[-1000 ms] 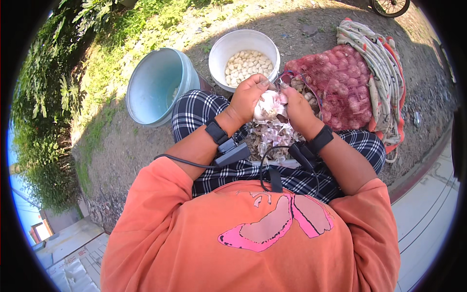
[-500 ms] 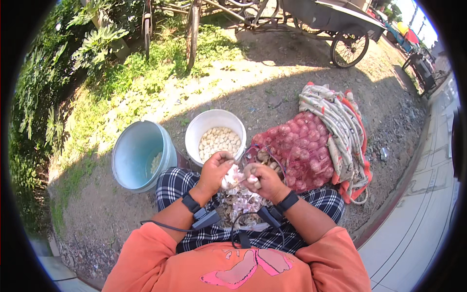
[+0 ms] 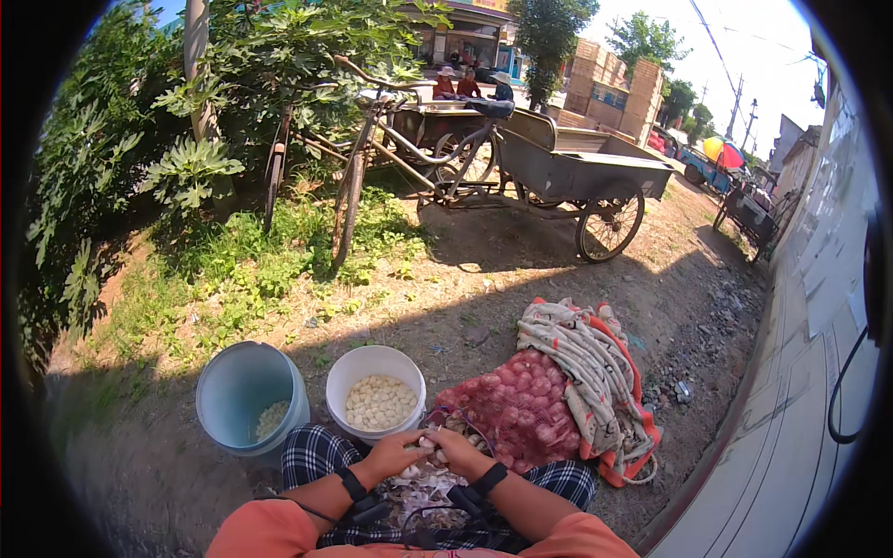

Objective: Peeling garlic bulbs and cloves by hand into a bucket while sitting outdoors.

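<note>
My left hand (image 3: 394, 454) and my right hand (image 3: 462, 455) meet over my lap. Their fingers are closed around garlic (image 3: 427, 444), pale pieces of which show between them. How much each hand holds is partly hidden. Papery garlic skins (image 3: 417, 495) lie heaped between my legs under the hands. Just beyond the left hand stands a white bucket (image 3: 376, 359) with many peeled garlic cloves (image 3: 380, 402) in it. Beyond the right hand, a red mesh sack (image 3: 521, 406) full of garlic bulbs rests on the ground.
A pale blue bucket (image 3: 233, 381) with a few cloves stands at the left. A whitish, orange-edged woven cloth (image 3: 581, 363) is bunched over the mesh sack. Farther off is a cargo tricycle (image 3: 595, 177). A pale wall (image 3: 791, 391) runs along the right. Several people sit far back.
The view has tilted up, so the tricycle and street now show. My hands have come closer together around the garlic; before, they were slightly apart with garlic in each.
</note>
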A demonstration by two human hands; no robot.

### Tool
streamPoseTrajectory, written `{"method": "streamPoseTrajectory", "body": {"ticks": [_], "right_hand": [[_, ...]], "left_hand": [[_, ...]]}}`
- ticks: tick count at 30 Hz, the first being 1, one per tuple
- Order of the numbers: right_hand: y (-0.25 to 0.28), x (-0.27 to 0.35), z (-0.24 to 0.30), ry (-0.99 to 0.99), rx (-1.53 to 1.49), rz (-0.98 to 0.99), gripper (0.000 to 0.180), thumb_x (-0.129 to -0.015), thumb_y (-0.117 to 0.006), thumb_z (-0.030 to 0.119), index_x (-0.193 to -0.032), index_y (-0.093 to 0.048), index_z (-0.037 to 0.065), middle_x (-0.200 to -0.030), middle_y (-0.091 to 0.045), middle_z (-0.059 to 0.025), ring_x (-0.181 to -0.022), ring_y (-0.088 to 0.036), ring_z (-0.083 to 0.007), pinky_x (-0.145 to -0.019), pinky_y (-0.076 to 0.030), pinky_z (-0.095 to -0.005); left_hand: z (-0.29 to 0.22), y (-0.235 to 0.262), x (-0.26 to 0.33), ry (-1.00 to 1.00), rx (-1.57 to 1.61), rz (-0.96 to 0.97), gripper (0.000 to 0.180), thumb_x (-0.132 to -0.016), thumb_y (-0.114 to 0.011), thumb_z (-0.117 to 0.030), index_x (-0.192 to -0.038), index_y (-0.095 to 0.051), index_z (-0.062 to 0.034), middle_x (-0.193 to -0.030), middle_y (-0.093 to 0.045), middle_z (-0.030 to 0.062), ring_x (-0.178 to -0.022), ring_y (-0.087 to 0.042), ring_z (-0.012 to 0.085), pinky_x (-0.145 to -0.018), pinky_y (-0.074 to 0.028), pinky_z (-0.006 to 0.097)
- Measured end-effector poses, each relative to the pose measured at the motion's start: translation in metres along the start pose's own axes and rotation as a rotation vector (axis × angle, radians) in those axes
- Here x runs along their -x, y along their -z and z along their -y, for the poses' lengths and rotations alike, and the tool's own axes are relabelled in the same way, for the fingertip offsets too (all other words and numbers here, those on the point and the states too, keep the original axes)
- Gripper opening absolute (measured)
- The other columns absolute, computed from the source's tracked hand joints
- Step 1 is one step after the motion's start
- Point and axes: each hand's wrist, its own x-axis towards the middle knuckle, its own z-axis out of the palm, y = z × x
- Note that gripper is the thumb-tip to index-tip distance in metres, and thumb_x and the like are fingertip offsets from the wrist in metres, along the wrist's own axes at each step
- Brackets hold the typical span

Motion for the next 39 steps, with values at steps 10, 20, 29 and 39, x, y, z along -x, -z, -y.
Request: {"method": "streamPoseTrajectory", "body": {"ticks": [10, 20, 29, 39], "right_hand": [[0.001, 0.007, 0.017, 0.140, 0.889, -0.177, 0.033, -0.077, -0.058, 0.033, -0.081, -0.060, 0.001, -0.064, -0.058, -0.0050, -0.054, -0.054, -0.0116, -0.050, -0.042, -0.0259], [-0.008, 0.007, 0.017, 0.212, 1.042, -0.129, 0.035, -0.075, -0.057, 0.036, -0.082, -0.063, 0.002, -0.073, -0.062, -0.0148, -0.069, -0.060, -0.0260, -0.064, -0.046, -0.0339], [0.000, -0.001, -0.007, 0.093, 0.841, -0.146, 0.027, -0.071, -0.059, 0.028, -0.079, -0.063, 0.002, -0.069, -0.062, -0.0126, -0.065, -0.060, -0.0223, -0.062, -0.046, -0.0320], [-0.014, -0.004, 0.002, 0.079, 0.419, -0.205, 0.011, -0.073, -0.052, 0.013, -0.063, -0.049, 0.007, -0.054, -0.046, 0.0018, -0.047, -0.041, -0.0059, -0.042, -0.031, -0.0200]], "left_hand": [[-0.012, 0.007, 0.006, -0.026, -0.378, -0.199, 0.032, -0.069, -0.063, -0.027, -0.095, -0.061, -0.0094, -0.088, -0.061, 0.0115, -0.083, -0.058, 0.0266, -0.070, -0.046, 0.032], [-0.002, 0.008, 0.003, -0.057, -0.553, -0.254, 0.019, -0.065, -0.062, -0.022, -0.080, -0.062, -0.0101, -0.077, -0.060, 0.0082, -0.074, -0.058, 0.0260, -0.064, -0.046, 0.034], [-0.006, 0.007, 0.009, -0.050, -0.594, -0.253, 0.015, -0.065, -0.062, -0.023, -0.072, -0.060, -0.0102, -0.069, -0.058, 0.0074, -0.068, -0.057, 0.0268, -0.058, -0.045, 0.036], [-0.011, 0.012, 0.004, 0.111, -0.349, -0.268, 0.021, -0.068, -0.065, -0.024, -0.081, -0.061, -0.0074, -0.073, -0.060, 0.0090, -0.069, -0.060, 0.0201, -0.062, -0.046, 0.030]]}}
